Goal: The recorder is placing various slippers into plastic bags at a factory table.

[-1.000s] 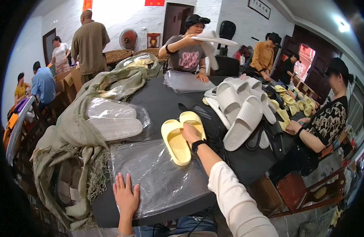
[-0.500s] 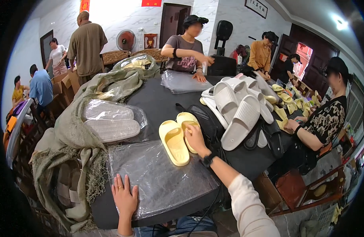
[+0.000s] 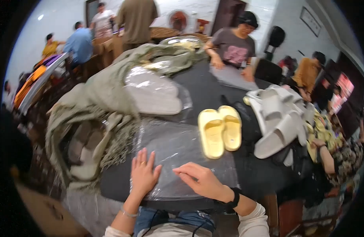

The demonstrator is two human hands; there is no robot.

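Note:
My left hand [image 3: 144,173] lies flat with fingers spread on a stack of clear plastic bags [image 3: 176,144] at the table's near side. Just right of it, my right hand [image 3: 201,183] is over the same bags, its fingers loosely bent and the thumb a little apart. I see nothing held in it. A pair of yellow slippers [image 3: 211,136] lies side by side at the stack's right edge, and neither hand touches them. Beyond the bags, light grey slippers [image 3: 156,94] rest in clear wrapping.
A pile of grey slippers [image 3: 282,122] covers the table's right side. Green mesh cloth [image 3: 99,89] drapes over the left edge, with more slippers [image 3: 87,150] inside its folds. Across the table, a person [image 3: 234,43] handles clear bags [image 3: 233,79]. Yellow slippers [image 3: 326,130] lie farther right.
My right hand has let go of the yellow slippers and come back toward my left hand. The view has swung left and down, and my left hand stays on the bags.

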